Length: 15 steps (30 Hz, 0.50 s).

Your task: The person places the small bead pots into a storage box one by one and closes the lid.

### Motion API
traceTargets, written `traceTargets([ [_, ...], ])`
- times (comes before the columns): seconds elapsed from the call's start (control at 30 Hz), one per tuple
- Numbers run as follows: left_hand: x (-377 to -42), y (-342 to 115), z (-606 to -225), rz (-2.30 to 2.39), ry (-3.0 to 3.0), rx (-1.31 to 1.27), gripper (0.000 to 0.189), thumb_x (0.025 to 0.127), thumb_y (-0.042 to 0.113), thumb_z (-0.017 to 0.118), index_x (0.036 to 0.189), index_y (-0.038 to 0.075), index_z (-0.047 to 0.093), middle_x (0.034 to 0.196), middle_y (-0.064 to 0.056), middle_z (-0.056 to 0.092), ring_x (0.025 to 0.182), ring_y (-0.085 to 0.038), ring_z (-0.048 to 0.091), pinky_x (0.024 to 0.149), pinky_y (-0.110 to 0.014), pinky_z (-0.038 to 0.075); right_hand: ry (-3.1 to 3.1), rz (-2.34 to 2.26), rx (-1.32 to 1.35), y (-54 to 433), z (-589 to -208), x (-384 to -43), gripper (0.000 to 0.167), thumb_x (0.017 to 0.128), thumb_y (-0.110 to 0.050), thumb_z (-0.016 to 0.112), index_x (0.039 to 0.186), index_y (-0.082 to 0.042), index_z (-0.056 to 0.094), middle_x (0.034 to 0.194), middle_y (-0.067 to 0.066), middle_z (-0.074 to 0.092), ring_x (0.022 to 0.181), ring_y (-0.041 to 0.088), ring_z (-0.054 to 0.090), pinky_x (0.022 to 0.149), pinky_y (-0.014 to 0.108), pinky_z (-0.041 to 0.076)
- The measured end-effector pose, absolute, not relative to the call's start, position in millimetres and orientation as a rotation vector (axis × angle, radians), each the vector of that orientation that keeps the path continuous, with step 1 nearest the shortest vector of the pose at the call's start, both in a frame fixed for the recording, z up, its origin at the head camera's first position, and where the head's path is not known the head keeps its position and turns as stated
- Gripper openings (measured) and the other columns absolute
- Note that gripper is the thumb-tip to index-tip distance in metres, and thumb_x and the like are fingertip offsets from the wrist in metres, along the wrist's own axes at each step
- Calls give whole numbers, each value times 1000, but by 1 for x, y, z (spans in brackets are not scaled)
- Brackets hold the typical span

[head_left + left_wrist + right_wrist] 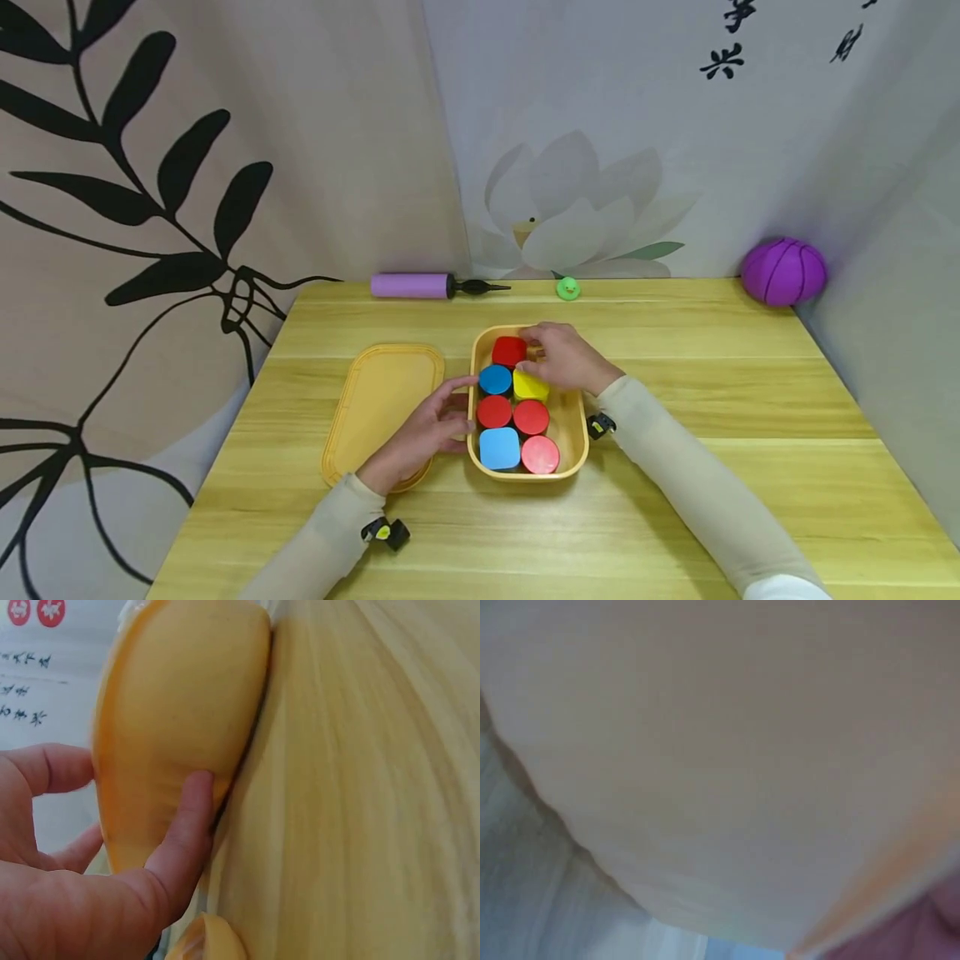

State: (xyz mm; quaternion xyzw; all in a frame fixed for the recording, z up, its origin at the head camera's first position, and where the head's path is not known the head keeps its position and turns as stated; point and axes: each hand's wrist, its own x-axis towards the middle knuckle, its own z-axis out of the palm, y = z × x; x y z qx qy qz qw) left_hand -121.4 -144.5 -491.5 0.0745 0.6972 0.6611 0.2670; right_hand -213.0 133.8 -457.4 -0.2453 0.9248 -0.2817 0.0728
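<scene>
A yellow plastic box [567,442] holds several blocks in two columns. Among them are a red square block [509,350], a blue round block [495,380], a yellow block [530,385] and a light blue square block [499,448]. My left hand [432,423] rests against the box's left wall, its fingertips at the rim and lower side in the left wrist view. Over the box's far right corner, my right hand [564,357] reaches in beside the red square block. Whatever lies beneath its fingers is hidden, so I cannot tell if it grips a block.
A yellow lid [390,392] lies left of the box, partly behind my left hand. Along the table's back edge are a purple pump [411,286], a small green toy [567,288] and a purple ball [783,272]. The right wrist view is blurred, filled mostly by the box's wall.
</scene>
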Motion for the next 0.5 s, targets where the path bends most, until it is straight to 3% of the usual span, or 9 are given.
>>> traceTargets([
  [0.27, -121, -143, -492, 1789, 1901, 196, 67, 101, 11, 65, 161, 25, 41, 160, -17, 44, 138, -35, 57, 93, -45, 63, 2807, -910, -840, 149, -432, -191, 60, 97, -34, 76, 145, -1, 61, 140, 19, 66, 119, 37, 70, 99, 49, 60],
  [0.5, -121, -147, -490, 1809, 1906, 205, 62, 103, 11, 64, 161, 21, 42, 160, -19, 44, 140, -35, 55, 96, -45, 62, 2771, -967, -989, 135, -412, -162, 58, 97, -35, 75, 144, -5, 63, 141, 13, 67, 116, 30, 69, 99, 47, 60],
])
